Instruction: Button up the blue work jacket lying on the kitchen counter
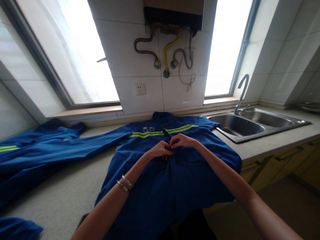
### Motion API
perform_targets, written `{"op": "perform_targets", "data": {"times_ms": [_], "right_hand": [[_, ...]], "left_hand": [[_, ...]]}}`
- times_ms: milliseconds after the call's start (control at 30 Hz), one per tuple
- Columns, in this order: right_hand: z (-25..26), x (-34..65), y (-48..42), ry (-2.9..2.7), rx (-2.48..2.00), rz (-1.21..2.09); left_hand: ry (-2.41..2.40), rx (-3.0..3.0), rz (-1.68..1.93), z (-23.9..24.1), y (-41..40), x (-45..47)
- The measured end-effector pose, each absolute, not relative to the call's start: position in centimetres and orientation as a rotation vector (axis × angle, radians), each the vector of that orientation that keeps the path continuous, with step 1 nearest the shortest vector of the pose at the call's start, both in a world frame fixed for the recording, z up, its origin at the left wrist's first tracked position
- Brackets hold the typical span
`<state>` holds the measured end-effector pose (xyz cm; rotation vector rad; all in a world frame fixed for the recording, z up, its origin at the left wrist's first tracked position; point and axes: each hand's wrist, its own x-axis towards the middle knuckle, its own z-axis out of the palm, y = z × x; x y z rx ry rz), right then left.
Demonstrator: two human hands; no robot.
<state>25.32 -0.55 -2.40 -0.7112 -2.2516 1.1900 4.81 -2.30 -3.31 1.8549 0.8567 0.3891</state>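
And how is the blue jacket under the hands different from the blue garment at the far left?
The jacket is spread out, while the garment lies rumpled. The left hand and right hand hold the jacket's front; neither touches the garment. Both are blue with yellow-green stripes.

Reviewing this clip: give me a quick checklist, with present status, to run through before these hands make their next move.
1. Left hand and right hand at the blue jacket: ok, fingers together at its front.
2. Front fastened at that spot: cannot tell, the fingers hide it.
3. Jacket face up: ok, chest lettering and yellow stripes show.
4. Jacket wholly on the counter: not ok, its lower part hangs over the front edge.
5. Jacket clear of the sink: cannot tell, one sleeve lies right by its edge.
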Motion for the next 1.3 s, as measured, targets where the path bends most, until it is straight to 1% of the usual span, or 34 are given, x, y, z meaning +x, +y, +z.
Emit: {"op": "perform_targets", "data": {"times_ms": [200, 300, 433, 600, 800, 1133, 1300], "right_hand": [[-2.0, 25.9, -0.4, -2.287, -0.669, 1.135], [-1.8, 26.0, -0.6, -2.347, -0.618, 1.079], [-2.0, 25.8, -0.6, -2.395, -0.597, 1.096], [-2.8, 25.5, -0.4, -2.363, -0.597, 1.088], [-3.0, 25.7, -0.2, -2.342, -0.631, 1.061], [-3.4, 25.9, 0.4, -2.277, -0.555, 1.146], [-3.2, 25.7, 0.2, -2.249, -0.603, 1.139]], "left_hand": [[0.801, 1.954, 0.513, -2.9, -2.3, 4.9], [0.774, 1.972, 0.489, -2.7, -2.2, 4.7], [0.798, 1.992, 0.464, -2.4, -2.1, 4.5], [0.865, 1.930, 0.406, -2.6, -2.5, 4.6], [0.788, 1.855, 0.421, -3.2, -2.6, 4.9], [0.736, 1.792, 0.426, -3.1, -2.2, 4.5], [0.836, 1.795, 0.415, -2.7, -2.5, 4.7]]}}
